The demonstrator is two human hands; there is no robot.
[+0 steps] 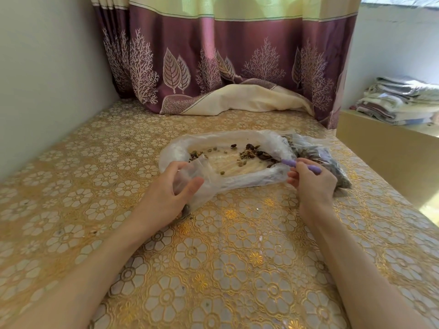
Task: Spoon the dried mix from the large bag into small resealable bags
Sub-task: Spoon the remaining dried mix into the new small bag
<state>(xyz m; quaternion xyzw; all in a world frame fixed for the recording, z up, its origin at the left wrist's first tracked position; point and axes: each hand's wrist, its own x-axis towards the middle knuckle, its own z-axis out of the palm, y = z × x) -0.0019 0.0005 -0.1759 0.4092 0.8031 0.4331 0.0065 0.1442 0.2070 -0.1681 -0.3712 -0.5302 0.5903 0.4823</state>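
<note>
On the gold-flowered worktop (pixel 237 245) the large bag (pixel 228 138) lies open; the left hand (pixel 171 188) grips a small bag (pixel 202 176), the right hand (pixel 311 179) pinches a purple spoon (pixel 291 162).

text: none is being shown legibly | labels/brands/numbers: none can be read | bags (pixel 228 160): no print is being seen | tablecloth (pixel 237 257): only flower pattern | curtain (pixel 213 55): only leaf pattern
</note>
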